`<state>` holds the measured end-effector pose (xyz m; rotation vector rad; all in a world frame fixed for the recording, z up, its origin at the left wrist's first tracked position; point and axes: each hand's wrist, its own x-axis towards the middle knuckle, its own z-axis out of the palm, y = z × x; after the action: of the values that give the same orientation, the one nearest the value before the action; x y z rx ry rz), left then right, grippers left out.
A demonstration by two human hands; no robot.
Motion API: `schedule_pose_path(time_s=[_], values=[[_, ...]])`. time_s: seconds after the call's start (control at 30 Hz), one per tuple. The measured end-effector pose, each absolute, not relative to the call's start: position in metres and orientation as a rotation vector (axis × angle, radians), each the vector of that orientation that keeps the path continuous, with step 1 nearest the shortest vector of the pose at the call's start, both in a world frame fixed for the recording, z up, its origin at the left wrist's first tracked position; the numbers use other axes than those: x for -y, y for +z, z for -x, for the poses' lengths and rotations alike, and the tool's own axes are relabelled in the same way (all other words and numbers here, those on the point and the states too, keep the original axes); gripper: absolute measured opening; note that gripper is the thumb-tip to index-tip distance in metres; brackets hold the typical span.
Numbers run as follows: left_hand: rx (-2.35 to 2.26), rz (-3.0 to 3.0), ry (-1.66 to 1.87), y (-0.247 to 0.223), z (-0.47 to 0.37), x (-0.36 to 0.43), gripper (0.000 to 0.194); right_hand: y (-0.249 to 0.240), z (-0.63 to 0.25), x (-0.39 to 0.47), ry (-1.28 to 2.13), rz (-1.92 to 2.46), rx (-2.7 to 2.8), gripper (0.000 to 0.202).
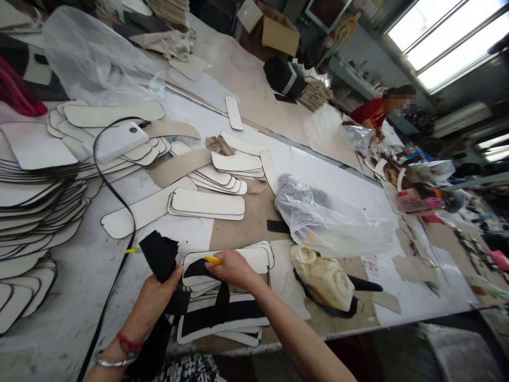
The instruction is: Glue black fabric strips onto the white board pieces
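The long pale worktable (pixel 79 276) fills your view, spread with stacks of white, black-edged flat panels (pixel 24 212) from nine to twelve o'clock. At two o'clock a crumpled clear plastic bag (pixel 338 223) lies on its side with something dark inside that you can't make out. A larger clear plastic bag (pixel 95 58) sits at eleven o'clock; what it holds is unclear. At one o'clock, far back, an open brown cardboard box (pixel 278 32) stands, its inside hidden.

Just below the near bag sits a grimy cream plastic jug (pixel 326 281) with an open ring neck, probably glue; a knock from your right forearm could tip it onto the panels.

At six o'clock your left hand (pixel 153 300) is closed around a bunch of black fabric strips (pixel 161 254), thumb pressing them. Your right hand (pixel 233 268) pinches a yellow pencil-like marker (pixel 212 260) while its fingers pin one black strip (pixel 207 302) onto the small stack of white panels (pixel 234 260) in front of you. That strip could skew if the top panel slides, since the stack is loose. The black cable (pixel 115 191) trailing by your left wrist might snag too.
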<state>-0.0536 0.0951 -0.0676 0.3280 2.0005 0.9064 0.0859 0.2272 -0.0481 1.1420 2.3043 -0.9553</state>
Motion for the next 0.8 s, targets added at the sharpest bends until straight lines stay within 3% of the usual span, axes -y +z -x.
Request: schedule_pose_path(time_s=[0.33, 0.8], values=[[-1.894, -0.242, 0.855, -0.065, 0.048, -0.100, 0.066, -0.045, -0.084, -0.230, -0.914, -1.098, -2.282, 0.029], [-1.884, -0.255, 0.981, -0.078, 0.046, -0.095, 0.047, -0.036, -0.081, -0.233, -0.863, -1.077, -2.240, 0.030]])
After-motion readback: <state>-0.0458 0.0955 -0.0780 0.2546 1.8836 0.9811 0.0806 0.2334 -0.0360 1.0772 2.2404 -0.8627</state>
